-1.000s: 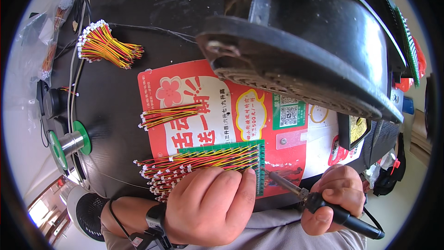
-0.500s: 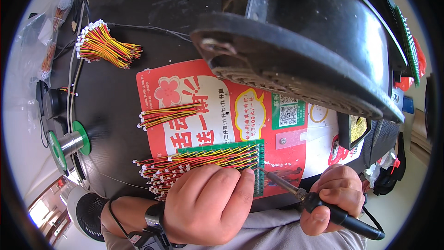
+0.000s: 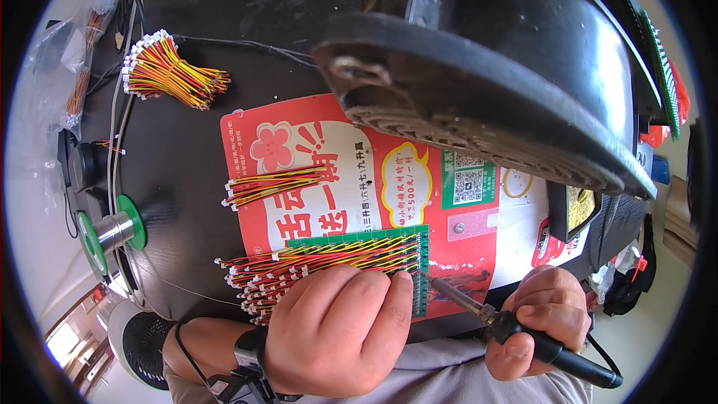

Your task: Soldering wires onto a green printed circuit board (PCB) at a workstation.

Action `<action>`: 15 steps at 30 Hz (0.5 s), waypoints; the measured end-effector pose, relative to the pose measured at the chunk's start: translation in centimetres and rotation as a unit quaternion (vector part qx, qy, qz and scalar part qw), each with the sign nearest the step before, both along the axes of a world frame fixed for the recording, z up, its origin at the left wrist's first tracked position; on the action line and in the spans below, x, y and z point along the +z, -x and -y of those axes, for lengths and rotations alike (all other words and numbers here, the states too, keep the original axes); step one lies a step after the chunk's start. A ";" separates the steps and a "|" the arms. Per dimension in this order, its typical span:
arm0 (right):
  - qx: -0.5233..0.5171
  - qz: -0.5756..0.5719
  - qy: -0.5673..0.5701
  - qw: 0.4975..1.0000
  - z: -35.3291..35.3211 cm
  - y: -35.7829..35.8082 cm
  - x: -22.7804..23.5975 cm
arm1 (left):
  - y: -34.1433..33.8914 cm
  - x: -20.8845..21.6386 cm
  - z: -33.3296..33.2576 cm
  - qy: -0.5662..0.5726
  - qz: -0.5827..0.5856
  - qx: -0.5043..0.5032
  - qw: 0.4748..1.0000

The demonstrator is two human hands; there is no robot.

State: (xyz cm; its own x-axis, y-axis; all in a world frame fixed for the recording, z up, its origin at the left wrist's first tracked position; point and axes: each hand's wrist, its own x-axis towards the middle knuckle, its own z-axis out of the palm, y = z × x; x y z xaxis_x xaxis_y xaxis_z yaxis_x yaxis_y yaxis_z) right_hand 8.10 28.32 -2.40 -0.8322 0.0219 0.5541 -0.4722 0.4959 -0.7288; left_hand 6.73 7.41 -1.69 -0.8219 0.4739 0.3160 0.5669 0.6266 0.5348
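My right hand (image 3: 542, 322) grips the black handle of a soldering iron (image 3: 464, 298). Its tip points left, at the right edge of a green circuit board (image 3: 421, 243). My left hand (image 3: 336, 329) is closed over the board's lower part, with fingertips pressed together near the iron's tip; what they pinch is hidden under the hand. Rows of red, black and yellow wires (image 3: 351, 256) with white connectors lie across the board, their ends meeting its right edge. A small loose group of the same wires (image 3: 280, 183) lies on the red printed mat (image 3: 239, 150) beyond the board.
A big black fan-like housing (image 3: 486, 97) overhangs the mat at the far right. A tied wire bundle (image 3: 176, 75) lies far left, a solder spool (image 3: 112, 233) stands left. Gold tip-cleaning wool (image 3: 580, 208) sits in a black holder at right. Cables run along the left.
Almost nothing differs. Both hands and the soldering iron keep their places; the view has shifted very slightly.
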 end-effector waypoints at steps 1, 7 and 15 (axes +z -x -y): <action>0.000 0.002 0.002 1.000 0.0 0.0 0.0 | 0.0 0.0 0.0 0.000 0.001 0.002 1.000; 0.000 0.010 -0.005 1.000 0.0 -0.1 0.1 | 0.0 -0.3 -0.1 -0.001 -0.007 0.004 1.000; -0.022 -0.009 0.026 0.999 -0.1 -0.3 -0.1 | 0.9 0.5 -0.4 0.006 -0.010 -0.025 1.000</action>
